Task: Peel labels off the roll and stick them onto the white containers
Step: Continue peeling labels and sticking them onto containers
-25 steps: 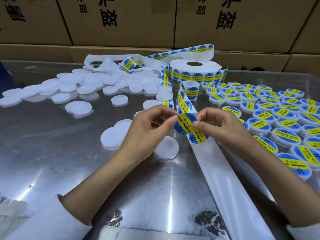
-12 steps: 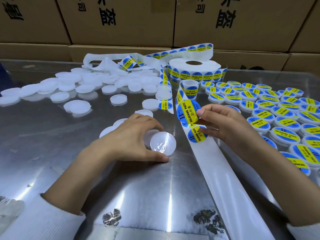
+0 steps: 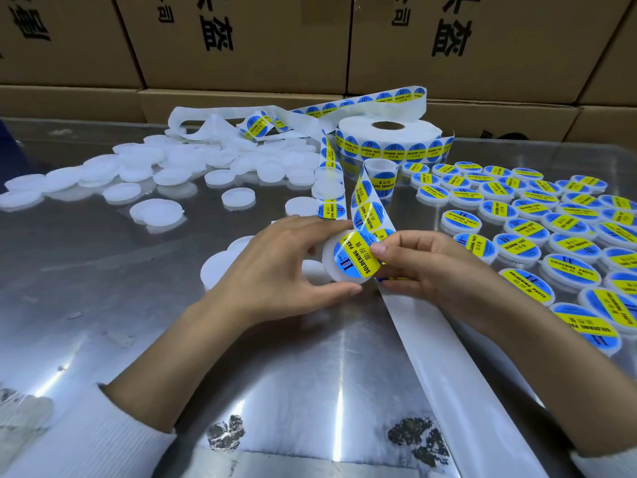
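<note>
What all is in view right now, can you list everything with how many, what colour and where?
held container: one, white, centre, gripped by the left hand.
label: one, blue and yellow, being laid on the held container.
label roll: one, white with blue-yellow labels, far centre of the table.
backing strip: one, white, bare, running from the hands to the near right edge.
unlabelled containers: many, white, left half of the table.
labelled containers: many, white with blue-yellow tops, right side in rows.
table: one, shiny metal.
cardboard boxes: several, brown, stacked behind the table.
left hand: grip round the held container.
right hand: thumb pressing the label.
</note>
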